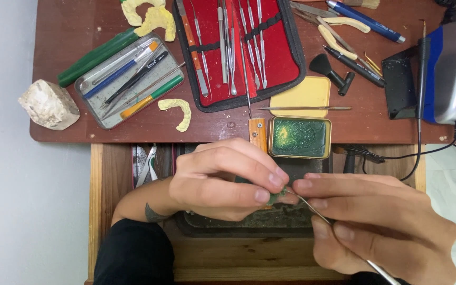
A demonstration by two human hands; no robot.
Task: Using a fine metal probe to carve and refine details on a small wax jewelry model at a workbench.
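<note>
Centrally, green piece (276,197) between hands (222,179)

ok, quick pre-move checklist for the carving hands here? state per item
1. Left hand pinches the small green piece between fingertips: ok.
2. Right hand holds the thin metal tool pen-style: ok.
3. Tool tip on the green piece: cannot tell, fingers hide the contact.
4. Both hands over the open drawer, so scraps should land inside: ok.
5. Green wax tin open, just beyond the hands: ok.
6. Instrument case open on the table: ok.
</note>
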